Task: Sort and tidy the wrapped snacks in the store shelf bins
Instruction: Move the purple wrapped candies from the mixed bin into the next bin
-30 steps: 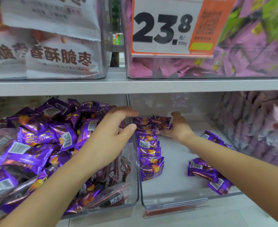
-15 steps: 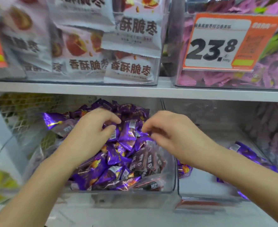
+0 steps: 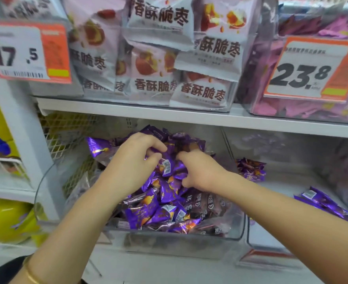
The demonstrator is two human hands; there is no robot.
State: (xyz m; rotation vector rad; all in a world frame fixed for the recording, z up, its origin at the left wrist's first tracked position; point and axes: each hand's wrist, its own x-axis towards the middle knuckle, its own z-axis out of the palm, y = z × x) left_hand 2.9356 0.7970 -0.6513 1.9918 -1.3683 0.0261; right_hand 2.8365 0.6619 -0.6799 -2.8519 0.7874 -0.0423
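Head view: both bare hands reach into a heap of purple foil-wrapped snacks that fills a clear plastic bin on the lower shelf. The left hand lies on top of the heap near its back. Its fingers are curled, and the thumb and forefinger pinch a purple wrapper between them. The right hand sits just beside it, almost touching. Its fingers are bent downward with the tips sunk among the wrappers, and I cannot tell whether they hold a piece. A snack with a white barcode patch lies between the two hands. A thin gold bangle circles the left wrist.

To the right stands a second clear bin. It holds a small clump of the same purple snacks near its back left and a few more along its right side.

Above, on the white shelf board, white snack bags printed with red fruit are stacked in a clear container. An orange and white price tag reading 17.5 hangs at the left, and another reading 23.8 at the right.
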